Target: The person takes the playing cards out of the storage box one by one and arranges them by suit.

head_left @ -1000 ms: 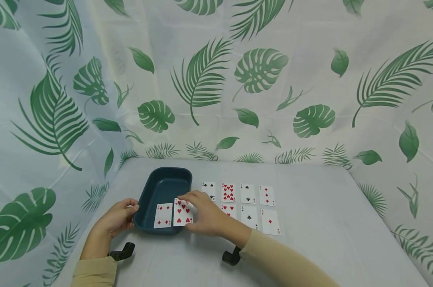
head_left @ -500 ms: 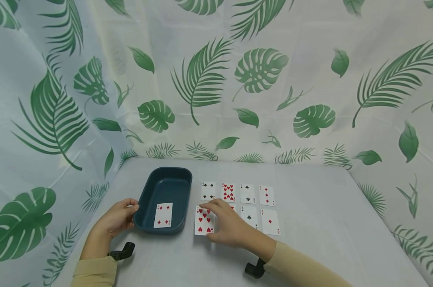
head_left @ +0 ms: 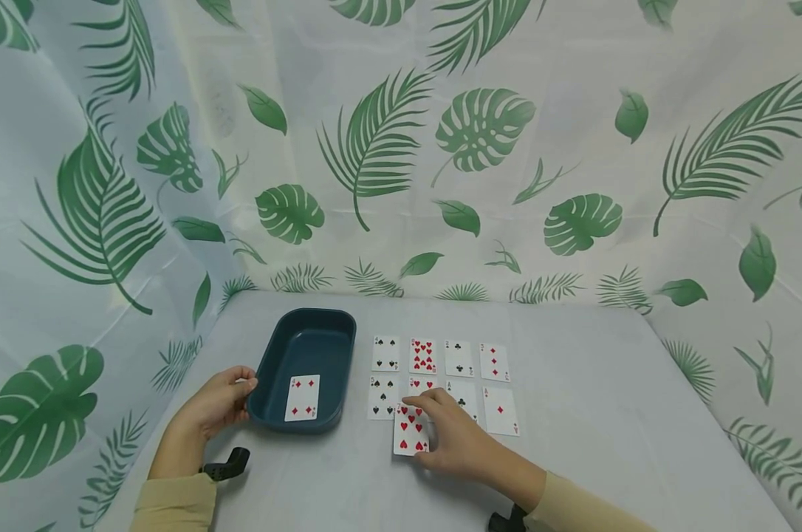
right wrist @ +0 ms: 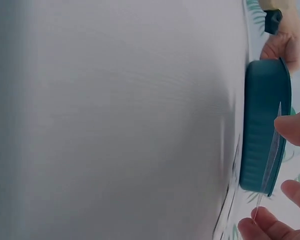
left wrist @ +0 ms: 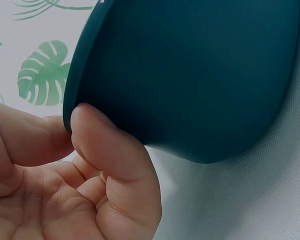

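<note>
My left hand (head_left: 226,401) pinches the near-left rim of a dark teal tray (head_left: 337,425) between thumb and forefinger, plain in the left wrist view. Inside the tray lies a four of diamonds (head_left: 302,398), face up. A hearts playing card (head_left: 410,431), seemingly a seven, is held by its edges between the thumb and fingertips of my right hand (head_left: 457,436). That card hovers above the table, overlapping the near row of cards in the head view. Seen edge-on in the right wrist view, the held card (right wrist: 271,157) is raised off the table.
Face-up cards lie in two rows right of the tray. Behind are a four of spades (head_left: 385,354), a many-pip hearts card (head_left: 423,356), two of clubs (head_left: 458,359) and three of diamonds (head_left: 495,362). In front, a five of spades (head_left: 382,397) and ace of diamonds (head_left: 501,411) show.
My right hand has carried the hearts card from over the tray's right edge rightward and nearer, uncovering the five of spades. The left hand and tray have stayed put.
</note>
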`<state>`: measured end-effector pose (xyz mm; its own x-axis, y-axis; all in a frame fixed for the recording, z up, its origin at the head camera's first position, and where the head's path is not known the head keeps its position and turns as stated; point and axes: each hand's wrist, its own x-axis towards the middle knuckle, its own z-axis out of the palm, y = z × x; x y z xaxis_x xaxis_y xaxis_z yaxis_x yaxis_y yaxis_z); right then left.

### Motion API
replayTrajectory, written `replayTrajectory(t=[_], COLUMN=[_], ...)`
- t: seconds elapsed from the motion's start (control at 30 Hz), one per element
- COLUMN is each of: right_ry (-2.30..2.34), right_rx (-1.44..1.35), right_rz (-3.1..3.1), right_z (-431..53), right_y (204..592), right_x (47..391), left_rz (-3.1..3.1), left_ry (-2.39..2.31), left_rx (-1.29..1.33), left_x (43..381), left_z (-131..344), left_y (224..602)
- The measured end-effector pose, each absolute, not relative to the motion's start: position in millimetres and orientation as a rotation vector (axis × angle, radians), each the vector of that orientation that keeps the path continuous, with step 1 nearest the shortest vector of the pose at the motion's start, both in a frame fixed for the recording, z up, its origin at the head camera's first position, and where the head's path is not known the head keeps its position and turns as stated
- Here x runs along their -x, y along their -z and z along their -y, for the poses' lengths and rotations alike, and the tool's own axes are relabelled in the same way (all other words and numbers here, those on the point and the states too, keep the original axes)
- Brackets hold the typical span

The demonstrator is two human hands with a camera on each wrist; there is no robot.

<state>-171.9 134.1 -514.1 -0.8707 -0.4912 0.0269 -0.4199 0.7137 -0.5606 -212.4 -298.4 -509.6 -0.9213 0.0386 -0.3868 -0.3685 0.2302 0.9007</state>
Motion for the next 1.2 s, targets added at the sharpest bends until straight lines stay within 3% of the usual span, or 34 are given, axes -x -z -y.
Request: replayTrajectory(t=[0.53,1.2], right_ry=[0.786,0.780], right_rx=[0.710,0.687], right_rz=[-2.836,-2.924], right_z=[-145,-140], right_y=[519,524], right_x=[153,155], left_rz=[-2.186,-2.193], left_ry=[-1.728,-1.731], left_rx=[0.304,0.308], left_x=[213,214], left_z=[300,299], left_y=[510,510])
